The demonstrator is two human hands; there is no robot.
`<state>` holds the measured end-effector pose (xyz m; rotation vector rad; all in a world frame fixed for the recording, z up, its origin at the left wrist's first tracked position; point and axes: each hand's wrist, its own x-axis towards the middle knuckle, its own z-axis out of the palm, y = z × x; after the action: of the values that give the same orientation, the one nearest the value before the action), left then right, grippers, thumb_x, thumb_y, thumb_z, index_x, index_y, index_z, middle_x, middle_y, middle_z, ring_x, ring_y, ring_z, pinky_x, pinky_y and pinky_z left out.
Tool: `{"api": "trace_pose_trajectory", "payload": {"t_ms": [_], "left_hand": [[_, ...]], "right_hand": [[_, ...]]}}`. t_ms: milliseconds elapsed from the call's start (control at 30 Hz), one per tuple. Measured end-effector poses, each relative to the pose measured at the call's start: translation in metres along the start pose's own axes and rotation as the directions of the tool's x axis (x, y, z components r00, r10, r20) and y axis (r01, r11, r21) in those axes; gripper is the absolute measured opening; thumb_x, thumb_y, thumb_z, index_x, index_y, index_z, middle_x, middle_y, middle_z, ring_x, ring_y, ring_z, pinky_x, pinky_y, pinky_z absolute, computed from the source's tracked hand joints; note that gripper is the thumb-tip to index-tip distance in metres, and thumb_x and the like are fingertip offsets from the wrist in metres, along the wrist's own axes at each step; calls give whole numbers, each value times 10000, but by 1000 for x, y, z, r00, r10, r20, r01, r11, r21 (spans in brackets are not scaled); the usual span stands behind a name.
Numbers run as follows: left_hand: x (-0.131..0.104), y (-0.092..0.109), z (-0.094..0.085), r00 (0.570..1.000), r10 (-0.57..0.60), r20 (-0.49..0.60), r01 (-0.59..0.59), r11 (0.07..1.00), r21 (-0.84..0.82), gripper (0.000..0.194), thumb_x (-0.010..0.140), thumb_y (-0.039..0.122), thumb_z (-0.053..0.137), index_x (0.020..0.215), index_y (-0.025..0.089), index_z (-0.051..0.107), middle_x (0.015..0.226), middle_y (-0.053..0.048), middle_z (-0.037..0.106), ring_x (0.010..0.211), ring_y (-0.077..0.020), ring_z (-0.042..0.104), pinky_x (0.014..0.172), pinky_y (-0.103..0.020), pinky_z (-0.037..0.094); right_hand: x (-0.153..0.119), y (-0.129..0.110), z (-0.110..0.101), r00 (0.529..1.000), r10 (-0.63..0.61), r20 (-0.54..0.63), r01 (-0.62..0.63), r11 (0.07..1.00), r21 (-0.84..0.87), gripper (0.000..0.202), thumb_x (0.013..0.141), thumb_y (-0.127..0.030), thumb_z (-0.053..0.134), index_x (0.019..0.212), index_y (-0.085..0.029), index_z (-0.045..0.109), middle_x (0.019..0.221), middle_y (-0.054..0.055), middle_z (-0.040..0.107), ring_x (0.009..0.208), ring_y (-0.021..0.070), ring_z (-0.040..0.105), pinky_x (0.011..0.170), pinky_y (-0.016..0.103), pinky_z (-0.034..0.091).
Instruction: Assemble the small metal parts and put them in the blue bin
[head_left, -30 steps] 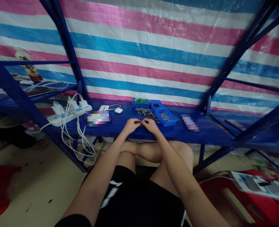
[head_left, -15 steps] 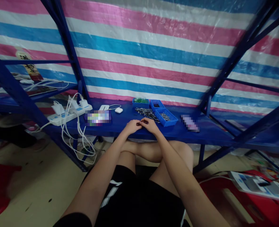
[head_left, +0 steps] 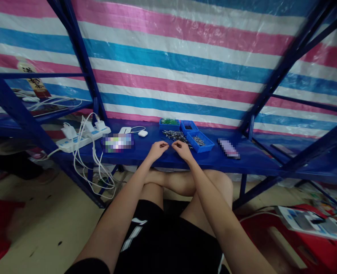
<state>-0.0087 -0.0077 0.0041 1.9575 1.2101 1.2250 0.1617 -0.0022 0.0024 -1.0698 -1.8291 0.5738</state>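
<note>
My left hand point(head_left: 158, 149) and my right hand point(head_left: 181, 148) are over the front part of the blue table point(head_left: 139, 152), a small gap between them. The fingers of each are pinched together; whatever they hold, if anything, is too small to make out. Just behind them lies a pile of thin dark and silvery pieces point(head_left: 174, 135). A blue bin with small metal pieces point(head_left: 200, 142) stands right of my right hand. Behind are a blue bin with green pieces point(head_left: 170, 123) and a smaller blue bin with dark pieces point(head_left: 189, 126).
A power strip point(head_left: 84, 139) with tangled white cables sits at the left, beside a blurred-out phone-like object point(head_left: 118, 142). A white earphone-like case point(head_left: 142, 133) lies behind it. Another blurred-out object point(head_left: 229, 148) is at the right. Blue metal posts rise on both sides.
My hands were touching at the fingertips and have drawn apart, the left one to the left and the right one slightly to the right. The bins and the pile stay in place.
</note>
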Motion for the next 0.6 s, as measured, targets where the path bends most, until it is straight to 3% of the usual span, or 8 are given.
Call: {"api": "trace_pose_trajectory", "payload": {"t_ms": [600], "left_hand": [[0,-4,0,1000,-19,-21,19,1000,21,239,755,343,526,817,155,661,809,-56,684,752,-174,611,709,-269,450]], "right_hand": [[0,3,3,999,-16,46,21,995,-96,198,779,-320,491,796,-181,630,775,13,645,701,136,560,695,247,420]]}}
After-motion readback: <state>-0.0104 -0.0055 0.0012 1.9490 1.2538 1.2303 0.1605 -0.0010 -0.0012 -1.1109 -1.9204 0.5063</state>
